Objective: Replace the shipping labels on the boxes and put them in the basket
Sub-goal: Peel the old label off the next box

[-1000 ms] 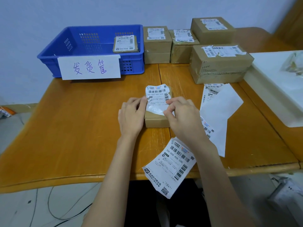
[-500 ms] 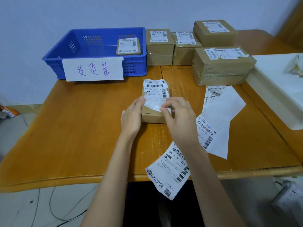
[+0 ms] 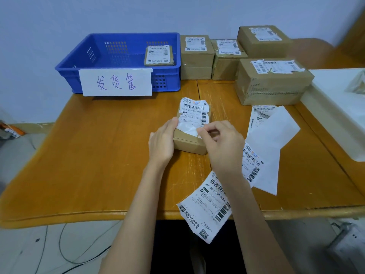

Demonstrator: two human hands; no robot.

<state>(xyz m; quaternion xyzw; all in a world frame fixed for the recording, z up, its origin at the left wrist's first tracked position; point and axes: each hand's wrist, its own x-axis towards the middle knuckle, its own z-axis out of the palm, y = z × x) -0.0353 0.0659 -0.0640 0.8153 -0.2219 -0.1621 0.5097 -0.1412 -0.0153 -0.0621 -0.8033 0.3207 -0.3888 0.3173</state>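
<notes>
A small cardboard box [image 3: 189,142] sits near the middle of the wooden table [image 3: 88,165], between the person's two hands. The left hand [image 3: 161,144] rests flat against the box's left side, fingers straight, thumb up along the top edge. The right hand [image 3: 222,144] pinches the lower edge of the old label [image 3: 194,115] between thumb and fingertips; the label's near part is peeled up from the box top, showing its white back, while its far part lies on the box.

One blue basket [image 3: 120,56] stands at the back left, with a paper sign [image 3: 116,82] taped to its front wall. One labelled box [image 3: 159,55] lies inside it, against the right rear corner.

Four more labelled boxes wait at the back right: a tall one [image 3: 196,58] just beside the basket, a second [image 3: 227,60] touching it, a third [image 3: 262,41] further back, and the largest [image 3: 274,82] in front.

Three loose label sheets lie on the table: one [image 3: 207,206] hanging over the near edge beneath the right forearm, one [image 3: 252,163] right of the wrist, and one [image 3: 260,115] partly under a blank white backing sheet [image 3: 274,139].
</notes>
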